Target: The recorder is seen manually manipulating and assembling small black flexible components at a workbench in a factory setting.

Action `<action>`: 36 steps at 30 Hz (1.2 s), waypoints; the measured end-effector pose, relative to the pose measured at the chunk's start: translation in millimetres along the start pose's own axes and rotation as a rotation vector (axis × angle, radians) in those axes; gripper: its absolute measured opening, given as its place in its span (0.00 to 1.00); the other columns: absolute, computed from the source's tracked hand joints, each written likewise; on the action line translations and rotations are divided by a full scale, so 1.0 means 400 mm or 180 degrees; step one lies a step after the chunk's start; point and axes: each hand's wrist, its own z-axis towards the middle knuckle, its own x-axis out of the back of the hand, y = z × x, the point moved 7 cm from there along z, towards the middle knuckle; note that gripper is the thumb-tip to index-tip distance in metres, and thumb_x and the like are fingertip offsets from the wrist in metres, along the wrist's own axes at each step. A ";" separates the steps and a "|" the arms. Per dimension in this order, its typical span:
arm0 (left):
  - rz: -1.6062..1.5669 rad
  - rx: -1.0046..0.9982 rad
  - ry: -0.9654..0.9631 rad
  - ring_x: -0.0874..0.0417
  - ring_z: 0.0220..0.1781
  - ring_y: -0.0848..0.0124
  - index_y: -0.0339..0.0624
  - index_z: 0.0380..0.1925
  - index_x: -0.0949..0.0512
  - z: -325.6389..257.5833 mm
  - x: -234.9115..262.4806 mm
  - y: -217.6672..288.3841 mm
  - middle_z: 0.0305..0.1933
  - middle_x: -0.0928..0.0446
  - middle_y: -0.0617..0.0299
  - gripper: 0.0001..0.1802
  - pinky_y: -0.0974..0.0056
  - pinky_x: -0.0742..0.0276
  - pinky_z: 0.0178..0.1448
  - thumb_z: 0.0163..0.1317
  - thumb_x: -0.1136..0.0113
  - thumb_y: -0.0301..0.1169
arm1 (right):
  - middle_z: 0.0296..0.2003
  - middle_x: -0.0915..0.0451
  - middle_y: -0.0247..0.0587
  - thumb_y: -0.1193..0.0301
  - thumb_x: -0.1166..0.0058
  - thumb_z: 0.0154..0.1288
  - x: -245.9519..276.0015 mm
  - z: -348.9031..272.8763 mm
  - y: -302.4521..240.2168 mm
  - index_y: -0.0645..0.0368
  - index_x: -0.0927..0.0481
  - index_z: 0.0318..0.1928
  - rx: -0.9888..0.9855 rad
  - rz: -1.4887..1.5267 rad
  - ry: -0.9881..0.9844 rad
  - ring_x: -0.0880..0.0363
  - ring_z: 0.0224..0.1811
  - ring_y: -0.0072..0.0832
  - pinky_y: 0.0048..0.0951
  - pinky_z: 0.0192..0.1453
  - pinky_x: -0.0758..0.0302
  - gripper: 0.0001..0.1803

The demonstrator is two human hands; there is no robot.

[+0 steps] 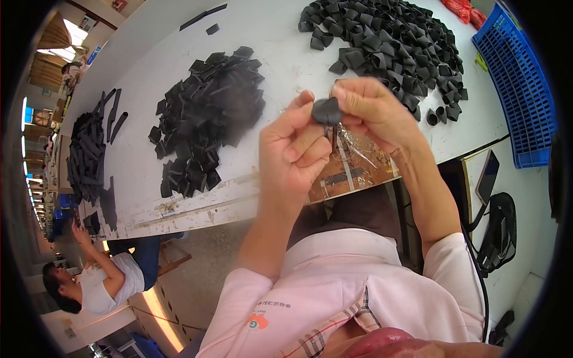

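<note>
My left hand [295, 147] and my right hand [376, 107] meet above the table's near edge. Between their fingertips is a small black folded piece [327, 111], gripped from both sides. Its material cannot be told. The left hand's other fingers are curled in, while the right thumb and forefinger pinch the piece's right side. Just beneath it, a thin upright post [334, 132] shows over a worn brown board [349, 170]; whether the piece touches the post is hidden. Beyond my right hand lies a heap of similar black folded, loop-shaped pieces [388, 45].
A pile of flatter black pieces [206, 107] lies left on the white table [280, 42]. Black strips [88, 152] are heaped farther left, near a seated co-worker [110, 277]. A blue plastic crate [516, 89] stands right, above a phone-like slab [487, 176] and a black mesh holder [500, 232].
</note>
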 end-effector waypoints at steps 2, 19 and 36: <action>0.0444 -0.0139 0.0300 0.49 0.04 0.83 0.32 0.39 0.30 -0.003 0.091 0.012 0.29 0.25 0.52 0.10 0.78 0.55 0.08 0.59 0.59 0.21 | 0.16 0.36 0.22 0.62 0.51 0.61 0.067 -0.019 0.139 0.58 0.28 0.21 -0.0723 -0.0327 0.0341 0.45 0.16 0.10 0.15 0.17 0.49 0.15; 0.5608 -0.2670 -0.0230 0.27 0.33 0.76 0.37 0.34 0.24 -0.024 -0.116 0.037 0.33 0.25 0.61 0.07 0.72 0.31 0.38 0.53 0.44 0.23 | 0.28 0.28 0.38 0.64 0.36 0.43 -0.031 -0.123 -0.085 0.60 0.26 0.35 0.2116 -0.3184 0.1165 0.28 0.22 0.28 0.25 0.23 0.30 0.20; 0.3574 -0.2672 0.0671 0.29 0.31 0.78 0.34 0.32 0.27 -0.063 -0.020 0.073 0.29 0.28 0.63 0.05 0.74 0.34 0.38 0.59 0.49 0.25 | 0.22 0.27 0.40 0.82 0.44 0.47 -0.024 -0.116 -0.072 0.65 0.25 0.30 0.2396 -0.3309 0.1338 0.29 0.20 0.29 0.23 0.22 0.34 0.07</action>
